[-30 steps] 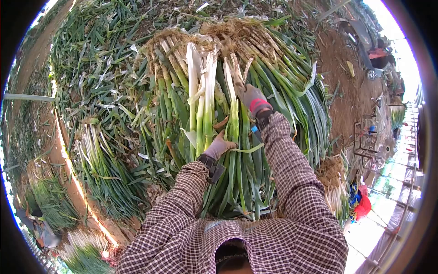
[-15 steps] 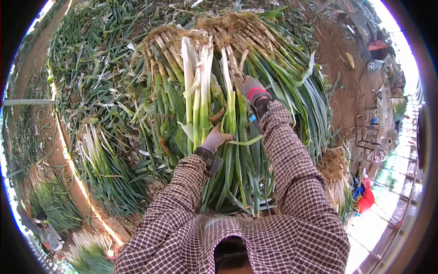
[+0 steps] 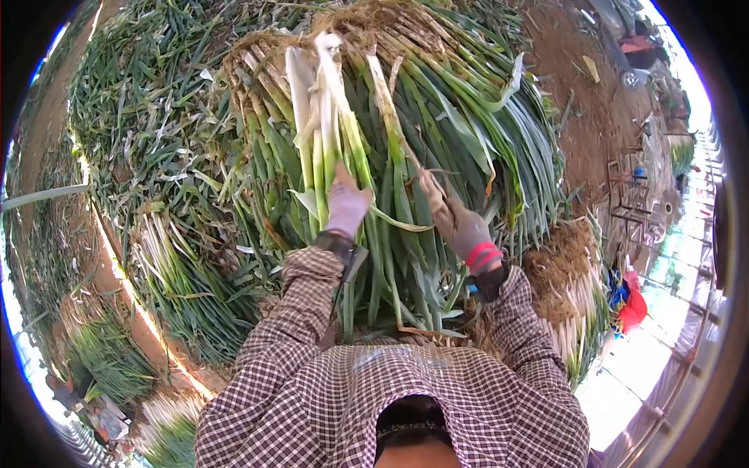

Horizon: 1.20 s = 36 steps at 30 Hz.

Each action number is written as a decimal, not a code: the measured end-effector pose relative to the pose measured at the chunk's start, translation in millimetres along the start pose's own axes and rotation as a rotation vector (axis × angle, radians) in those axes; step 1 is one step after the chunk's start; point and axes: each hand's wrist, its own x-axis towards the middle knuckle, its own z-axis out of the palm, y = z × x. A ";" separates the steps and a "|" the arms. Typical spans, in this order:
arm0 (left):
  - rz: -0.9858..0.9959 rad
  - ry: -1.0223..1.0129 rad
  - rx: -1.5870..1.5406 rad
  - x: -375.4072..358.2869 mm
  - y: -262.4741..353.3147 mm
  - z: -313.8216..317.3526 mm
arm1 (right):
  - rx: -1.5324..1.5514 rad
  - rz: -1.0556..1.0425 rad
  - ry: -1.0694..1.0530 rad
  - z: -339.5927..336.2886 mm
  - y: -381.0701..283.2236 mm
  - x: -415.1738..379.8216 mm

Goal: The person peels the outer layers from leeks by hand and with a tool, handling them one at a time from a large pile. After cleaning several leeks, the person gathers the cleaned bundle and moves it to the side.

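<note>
My left hand (image 3: 348, 204), in a pale glove, is closed around several leeks (image 3: 331, 97) with clean white stems and green tops. My right hand (image 3: 466, 232), in a grey glove with a pink cuff, is to its right and lower. Its fingers are wrapped round a brownish outer leaf (image 3: 425, 178), which stretches up and left toward a single leek (image 3: 382, 90) with a pale stem. Beneath both hands lies a broad pile of leeks (image 3: 445, 101), their brown roots pointing away from me.
Loose green leaves and trimmings (image 3: 148, 125) cover the ground at left. A leek bundle (image 3: 183, 273) lies at lower left, another bundle (image 3: 573, 285) with brown roots at right. Beyond are bare soil (image 3: 573, 93), a metal rack (image 3: 628, 187) and a red bag (image 3: 633, 303).
My right hand has pulled down toward me, bringing the brownish leaf with it. My left hand has moved up and slightly left along the stems. The view has shifted slightly.
</note>
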 end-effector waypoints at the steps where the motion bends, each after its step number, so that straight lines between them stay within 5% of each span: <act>1: 0.261 0.325 0.118 -10.1 6.0 14.4 | -0.045 -0.003 -0.012 -1.9 3.3 -14.5; 4: 0.437 0.352 0.462 -34.6 39.5 12.3 | -0.076 0.015 -0.071 -4.1 13.4 -51.7; 5: 0.431 0.180 0.387 -36.7 41.1 19.4 | -0.106 0.054 -0.110 -4.3 14.7 -58.8; 9: 0.370 0.124 0.384 -16.3 42.1 57.0 | -0.042 0.041 -0.073 3.1 15.9 -53.2; 12: 0.073 -0.062 0.345 13.4 70.3 55.0 | -0.021 -0.005 0.009 11.6 16.0 -15.3; 16: -0.061 0.017 0.269 40.6 82.0 70.7 | -0.102 0.039 -0.006 16.2 8.9 58.5; 21: -0.103 -0.137 0.052 40.6 72.2 58.4 | -0.098 0.002 0.029 12.9 -7.2 151.0; 26: -0.016 -0.085 -0.111 42.2 57.6 65.9 | -0.124 0.114 0.054 16.1 -17.5 219.9; 27: -0.009 -0.059 -0.126 41.4 51.6 69.3 | -0.070 0.108 0.069 15.3 -13.7 217.1; 33: -0.194 -0.540 -1.502 40.5 18.7 49.0 | 0.155 -0.097 0.072 -11.8 9.6 61.1; 36: -0.039 -0.456 -1.157 14.1 24.2 58.6 | 0.160 -0.133 0.076 -7.5 20.2 6.9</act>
